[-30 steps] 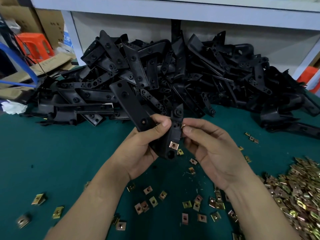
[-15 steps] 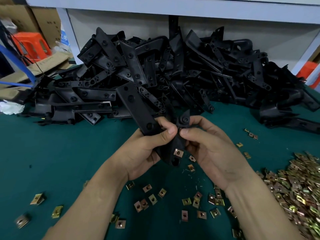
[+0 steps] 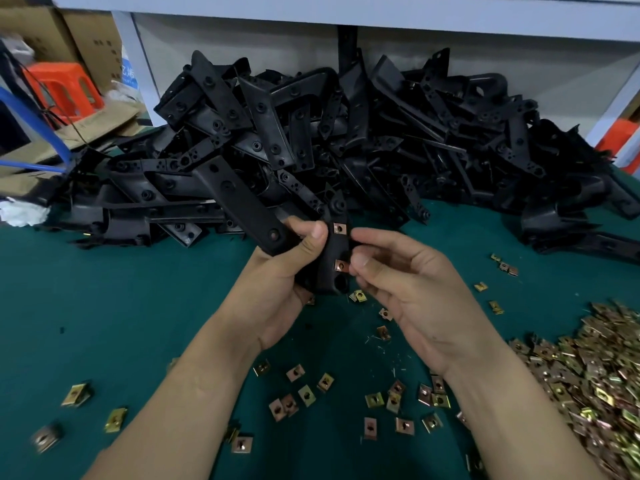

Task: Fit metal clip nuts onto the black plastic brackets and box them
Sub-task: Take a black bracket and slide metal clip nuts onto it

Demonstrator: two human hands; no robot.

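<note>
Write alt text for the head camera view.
A left hand grips a black plastic bracket with two metal clip nuts fitted, the right hand close beside it. Behind lies a heap of brackets; loose clip nuts litter the green table.

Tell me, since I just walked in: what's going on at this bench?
A person is fitting nuts by hand. The left hand grips a black bracket that carries two clip nuts; the right hand is close beside the lower clip nut, apparently holding nothing. A pile of brackets sits behind, and loose nuts lie on the green mat.
</note>
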